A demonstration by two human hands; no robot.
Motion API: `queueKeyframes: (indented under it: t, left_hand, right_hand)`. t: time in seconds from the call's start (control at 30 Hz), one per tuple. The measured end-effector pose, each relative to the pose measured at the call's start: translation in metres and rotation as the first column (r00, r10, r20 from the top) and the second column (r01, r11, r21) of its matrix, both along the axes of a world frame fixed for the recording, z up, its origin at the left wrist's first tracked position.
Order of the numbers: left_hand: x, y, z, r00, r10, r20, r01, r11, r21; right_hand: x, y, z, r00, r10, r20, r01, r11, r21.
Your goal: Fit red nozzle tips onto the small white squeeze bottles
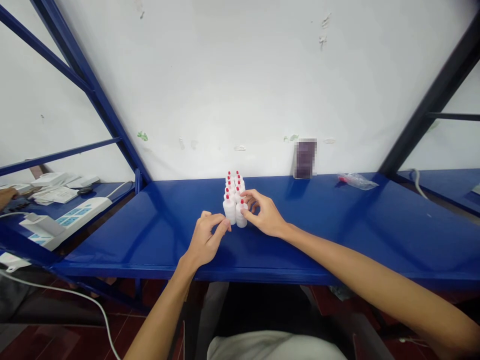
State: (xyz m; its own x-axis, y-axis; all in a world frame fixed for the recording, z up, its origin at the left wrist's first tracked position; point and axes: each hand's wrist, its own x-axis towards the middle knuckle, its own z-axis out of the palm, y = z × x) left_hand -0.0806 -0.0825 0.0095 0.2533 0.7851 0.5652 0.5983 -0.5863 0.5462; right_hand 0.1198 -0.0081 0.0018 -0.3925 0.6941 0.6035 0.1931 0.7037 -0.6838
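Observation:
Two rows of small white plastic bottles (229, 212) with red pointed caps stand upright, close together, on the blue table (168, 245). My right hand (265, 215) curls round the front bottle of the right row (241, 218), its thumb on the bottle's side and its fingers behind, partly hidden. Beside the base of the left row's front bottle is my left hand (208, 237). Its thumb and index fingertips are pinched together, and nothing shows between them.
A dark, pixelated flat object (305, 159) leans on the wall. A clear plastic bag with something red (358, 181) lies at the back right. Blue frame posts rise at both sides. On the left are a white power strip (80, 216), white boxes (56, 192) and part of another person's hand (6, 197).

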Motion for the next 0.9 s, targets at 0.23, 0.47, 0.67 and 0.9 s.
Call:
queueKeyframes:
  t: [0.23, 0.47, 0.67, 0.9]
  left_hand:
    - [0.021, -0.001, -0.011, 0.971, 0.123, 0.204, -0.136, 0.989, 0.051]
    - [0.042, -0.008, -0.007, 0.977, -0.084, 0.197, 0.122, 0.974, -0.19]
    - [0.038, -0.012, -0.011, 0.993, -0.041, 0.107, 0.071, 0.953, -0.295]
    - [0.038, -0.009, -0.014, 1.0, -0.017, -0.012, 0.013, 0.964, -0.266]
  right_hand:
    - [0.01, -0.012, 0.007, 0.985, 0.161, 0.068, -0.171, 0.97, 0.174]
    - [0.013, -0.017, 0.006, 0.983, 0.159, 0.091, -0.167, 0.982, 0.092]
    - [0.017, -0.009, 0.002, 0.964, 0.175, 0.2, -0.185, 0.982, 0.036]
    - [0.026, -0.002, 0.021, 0.844, 0.374, 0.384, -0.367, 0.925, -0.095]
